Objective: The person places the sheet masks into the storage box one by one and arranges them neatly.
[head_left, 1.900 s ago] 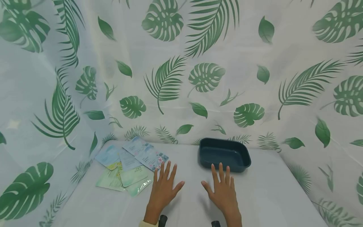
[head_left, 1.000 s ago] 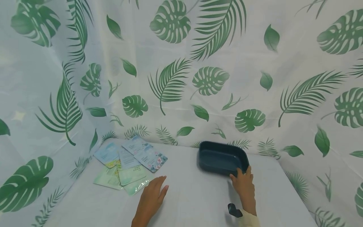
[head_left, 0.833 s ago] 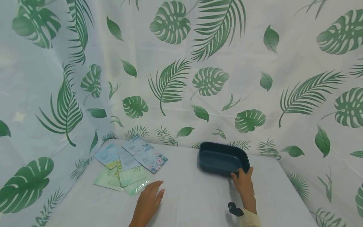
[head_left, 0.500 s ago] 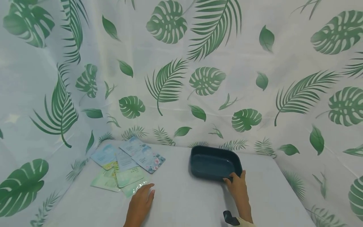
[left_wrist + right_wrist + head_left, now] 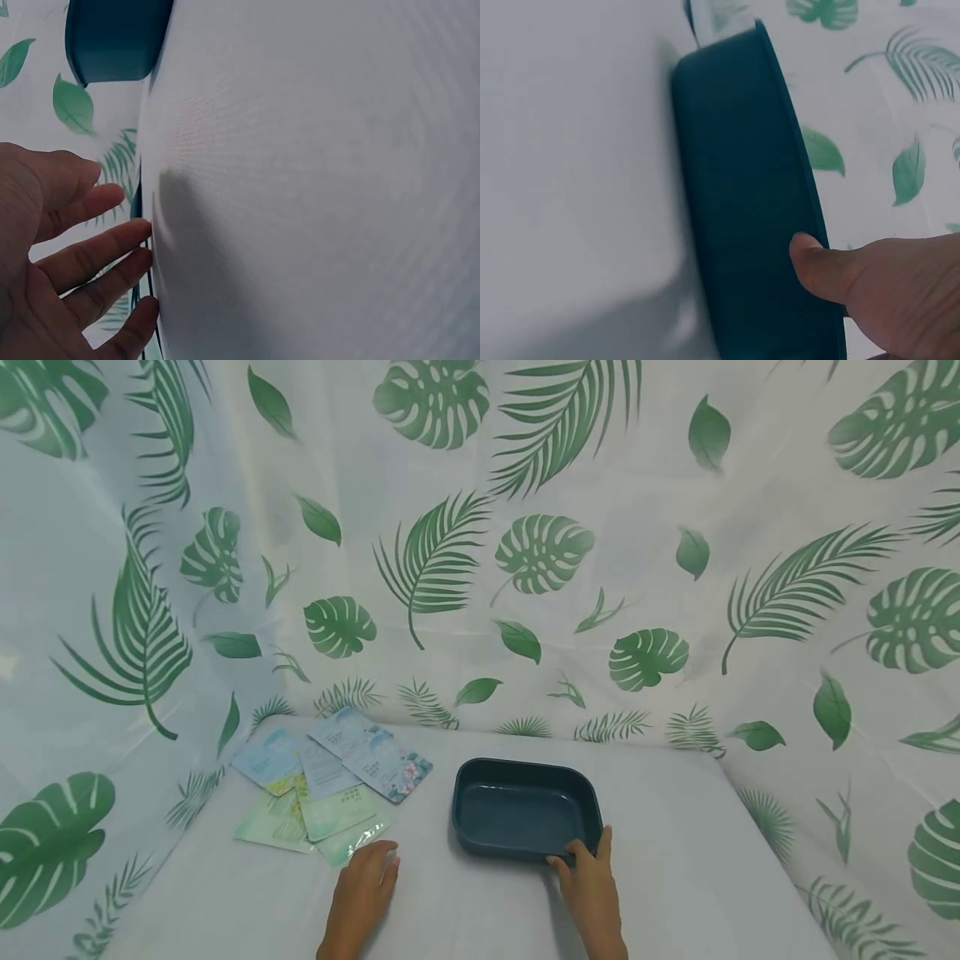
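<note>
A dark teal rectangular tray with raised walls (image 5: 517,852) sits on the white table, and my right hand (image 5: 588,885) pinches its near right corner. In the right wrist view the thumb (image 5: 821,270) presses the outer wall of the tray (image 5: 750,187) just under the rim. My left hand (image 5: 360,889) rests low by the table, fingers relaxed and holding nothing. Just beyond its fingertips lies a fan of flat sachets, green ones (image 5: 341,814) in front and blue ones (image 5: 375,756) behind. In the left wrist view the left hand's fingers (image 5: 97,255) are spread close to the table surface.
White cloth with green leaf prints (image 5: 555,677) hangs behind and on both sides of the white table (image 5: 675,860). The sachets overlap one another on the left half of the table.
The right hand has gone to the tray, taken its near right corner and drawn it left and toward me. The left hand has shifted left and lower, near the sachets.
</note>
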Available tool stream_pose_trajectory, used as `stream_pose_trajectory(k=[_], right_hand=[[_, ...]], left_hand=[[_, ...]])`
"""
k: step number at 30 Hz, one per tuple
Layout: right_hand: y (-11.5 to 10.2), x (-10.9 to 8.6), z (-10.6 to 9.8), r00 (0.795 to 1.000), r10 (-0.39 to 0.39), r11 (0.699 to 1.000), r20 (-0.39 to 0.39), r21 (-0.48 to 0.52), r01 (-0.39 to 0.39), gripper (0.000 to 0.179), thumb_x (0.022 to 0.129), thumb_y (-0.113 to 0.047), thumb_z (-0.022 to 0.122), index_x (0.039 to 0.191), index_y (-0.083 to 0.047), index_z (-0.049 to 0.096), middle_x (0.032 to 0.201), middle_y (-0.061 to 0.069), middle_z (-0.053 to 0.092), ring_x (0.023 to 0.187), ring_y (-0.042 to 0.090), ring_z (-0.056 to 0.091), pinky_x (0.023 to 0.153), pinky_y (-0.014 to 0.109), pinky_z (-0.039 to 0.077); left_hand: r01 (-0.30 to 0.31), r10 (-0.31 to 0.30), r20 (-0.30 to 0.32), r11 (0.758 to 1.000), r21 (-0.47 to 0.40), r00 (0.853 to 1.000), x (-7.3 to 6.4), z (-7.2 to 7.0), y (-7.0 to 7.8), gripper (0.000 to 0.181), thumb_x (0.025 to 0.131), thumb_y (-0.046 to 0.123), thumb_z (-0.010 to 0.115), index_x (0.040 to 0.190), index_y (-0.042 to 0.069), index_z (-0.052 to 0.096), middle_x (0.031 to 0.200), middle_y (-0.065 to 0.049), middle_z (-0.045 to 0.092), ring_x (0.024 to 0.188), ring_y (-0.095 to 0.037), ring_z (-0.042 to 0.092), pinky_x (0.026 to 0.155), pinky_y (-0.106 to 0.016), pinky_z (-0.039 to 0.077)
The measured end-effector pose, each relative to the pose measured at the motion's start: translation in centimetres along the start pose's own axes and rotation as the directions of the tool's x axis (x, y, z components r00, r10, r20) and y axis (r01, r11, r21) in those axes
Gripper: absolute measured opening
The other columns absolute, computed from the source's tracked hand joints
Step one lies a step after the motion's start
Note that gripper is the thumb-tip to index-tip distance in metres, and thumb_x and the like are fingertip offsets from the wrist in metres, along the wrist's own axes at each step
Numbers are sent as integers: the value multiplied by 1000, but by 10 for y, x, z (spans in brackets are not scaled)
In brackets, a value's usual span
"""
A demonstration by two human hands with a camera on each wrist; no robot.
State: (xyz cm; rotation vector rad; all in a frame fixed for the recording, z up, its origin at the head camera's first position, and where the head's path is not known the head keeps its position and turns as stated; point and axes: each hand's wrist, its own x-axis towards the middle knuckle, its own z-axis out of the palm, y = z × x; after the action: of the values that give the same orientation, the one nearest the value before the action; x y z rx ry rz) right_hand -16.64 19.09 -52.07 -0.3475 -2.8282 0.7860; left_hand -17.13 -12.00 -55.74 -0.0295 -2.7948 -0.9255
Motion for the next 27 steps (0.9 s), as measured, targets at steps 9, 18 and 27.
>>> stream_pose_trajectory(k=[9,18,27], right_hand=[[-6,-13,-13,996,-7,999,93,44,3,51,82,-45,74,108,-2,66,152,42,13,120,61,47,69,49,53],[11,12,-11,984,-45,988,171,155,18,89,95,-49,57,154,3,14,154,40,2,138,63,15,104,70,27],[16,8,0,991,-33,979,127,203,7,94,92,-46,62,146,18,19,150,42,16,136,61,22,108,67,25]], left_hand=[[-7,7,14,1000,11,1000,6,0,-2,19,92,16,66,110,9,67,116,-9,63,116,-31,57,94,-50,48],[6,-6,37,1000,7,999,27,-5,-2,17,93,17,65,106,7,69,104,-10,67,97,-31,61,71,-48,50],[51,-64,-124,993,-106,990,68,-2,-5,12,92,5,60,98,-3,67,83,-15,67,73,-26,63,63,-39,51]])
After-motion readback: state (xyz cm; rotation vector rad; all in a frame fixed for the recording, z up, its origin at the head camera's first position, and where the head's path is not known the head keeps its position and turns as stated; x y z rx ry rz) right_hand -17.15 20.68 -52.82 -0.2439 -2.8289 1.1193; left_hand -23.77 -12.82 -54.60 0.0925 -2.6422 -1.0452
